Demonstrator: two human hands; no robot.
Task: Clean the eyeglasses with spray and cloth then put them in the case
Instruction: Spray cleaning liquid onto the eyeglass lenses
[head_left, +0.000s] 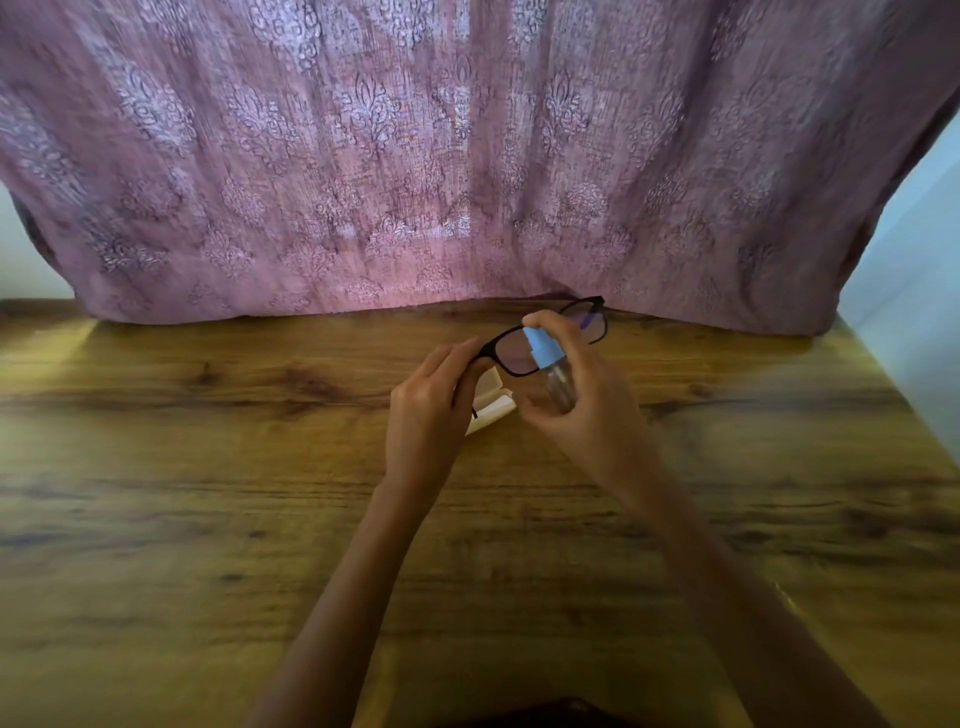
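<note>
The left hand (431, 410) pinched the black-framed eyeglasses (511, 352) at one end of the frame, fingers curled round the hinge, and held them tilted above the desk (208, 467). The right hand (587, 410) gripped a small clear spray bottle (557, 383) with a blue nozzle, one finger resting on top of the nozzle, which sat just in front of the nearer lens. The far lens stuck out beyond the right hand's fingers. Below the hands, a white case (493, 409) lay on the wood-grain desk, partly hidden by the left hand. A mauve patterned curtain (467, 156) hung behind, reaching the desk's far edge.
</note>
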